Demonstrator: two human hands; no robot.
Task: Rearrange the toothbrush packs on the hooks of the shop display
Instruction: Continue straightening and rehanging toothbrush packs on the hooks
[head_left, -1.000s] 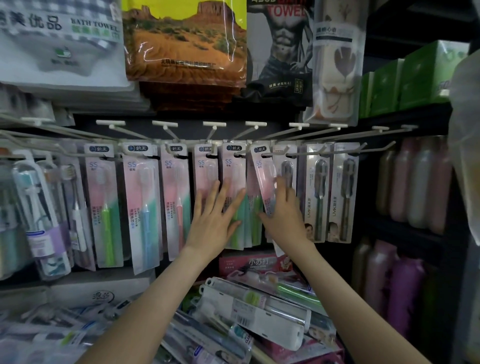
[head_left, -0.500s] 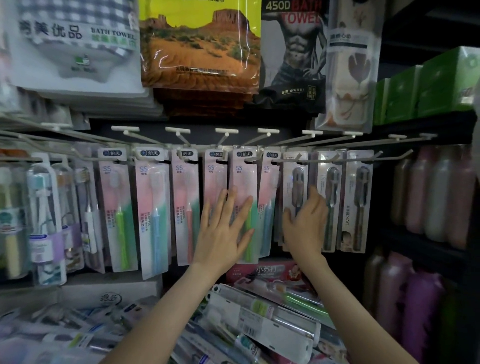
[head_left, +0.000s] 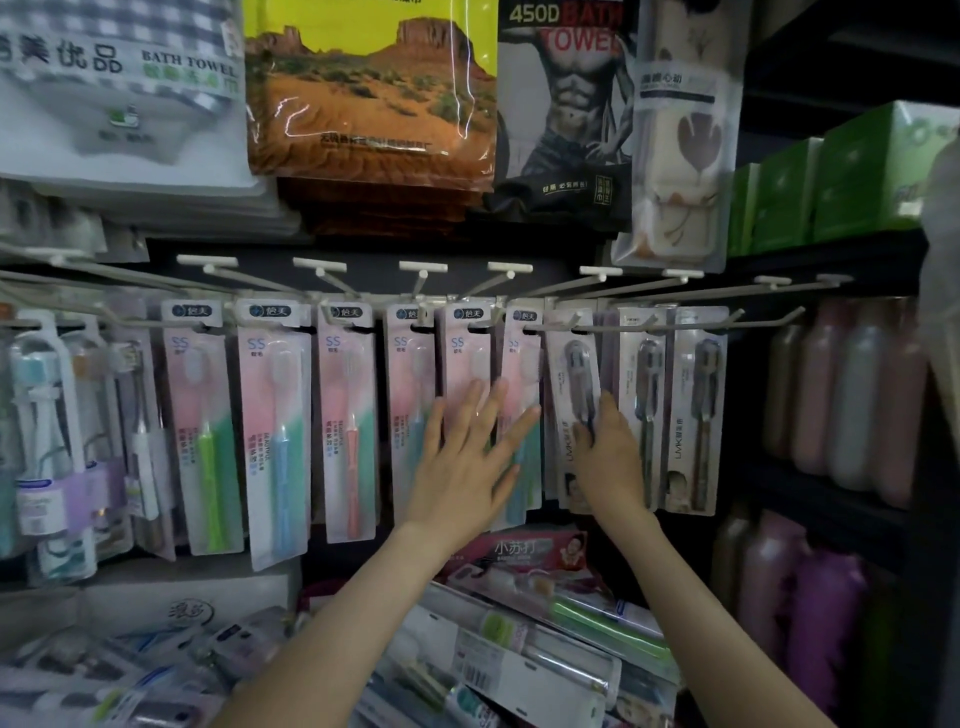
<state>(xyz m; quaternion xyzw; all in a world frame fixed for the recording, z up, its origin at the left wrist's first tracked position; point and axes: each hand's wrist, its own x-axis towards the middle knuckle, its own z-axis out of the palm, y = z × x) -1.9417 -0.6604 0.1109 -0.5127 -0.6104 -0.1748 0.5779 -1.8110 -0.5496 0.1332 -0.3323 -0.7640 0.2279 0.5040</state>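
Pink-and-mint card all over this rack, lol. There's only the head view to go on, and it faces the shop display pretty much square.

Six pink toothbrush packs (head_left: 343, 415) hang side by side off the white wire hooks (head_left: 675, 327) across the middle, each with "SS" printed near the top. The handles I can make out are green, blue and coral. Further right on the same row of hooks, the first grey pack (head_left: 574, 374) hangs just beside the last pink one. The other two grey packs (head_left: 696, 410) hang to the right of that.

The left hand (head_left: 462, 467) is laid flat on the two right-most pink packs, fingers straight and fanned out. It isn't gripping anything, and the fingertips reach up about to the brush heads. The right hand (head_left: 610, 457) is on the first grey pack, with the thumb across the front of its lower half. The other fingers bend round its right edge with their tips hidden, so it reads as a pinch hold on that pack. Both packs under the hands hang from their hooks.

Above the hooks hang bagged bath towels (head_left: 374, 88), one with a desert picture. On the right sit green boxes (head_left: 872, 171) on a shelf, with pinkish bottles (head_left: 852, 395) below them. The far left has blister-packed brushes (head_left: 47, 441), too blurry to read. Under the arms is a loose heap of boxed toothbrushes (head_left: 524, 670).
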